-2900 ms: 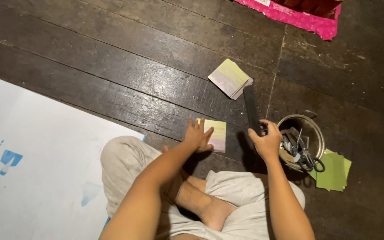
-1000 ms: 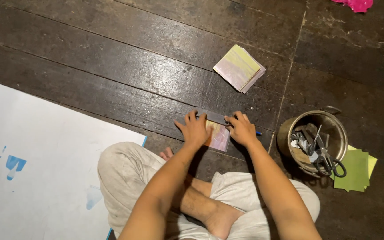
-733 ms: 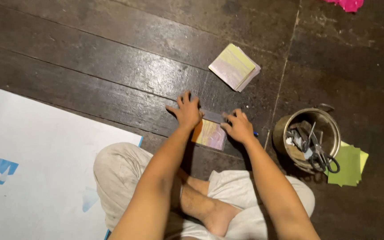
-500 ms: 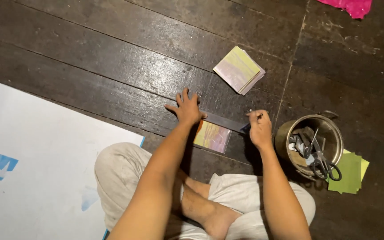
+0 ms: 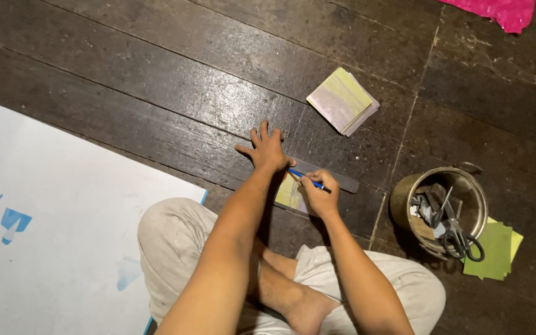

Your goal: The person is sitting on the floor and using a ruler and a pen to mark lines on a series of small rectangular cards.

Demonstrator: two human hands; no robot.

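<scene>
I sit cross-legged on a dark wooden floor. My left hand [image 5: 265, 149] presses flat, fingers spread, on the left end of a dark ruler [image 5: 341, 182] that lies across a small yellow-pink paper square [image 5: 291, 193]. My right hand [image 5: 319, 193] grips a blue pen [image 5: 308, 179], its tip at the ruler's edge on the paper. The ruler's middle is hidden under my hands.
A stack of pastel paper squares [image 5: 342, 100] lies farther out. A metal tin [image 5: 440, 209] with scissors [image 5: 457, 232] and other tools stands at the right, beside green paper sheets [image 5: 497, 251]. A large white sheet [image 5: 51, 223] covers the floor at left. Pink cloth [image 5: 497, 9] is at the top right.
My right hand left the ruler's right end, came back holding a blue pen, and set it against the ruler over the paper. My left hand stays pressed on the ruler.
</scene>
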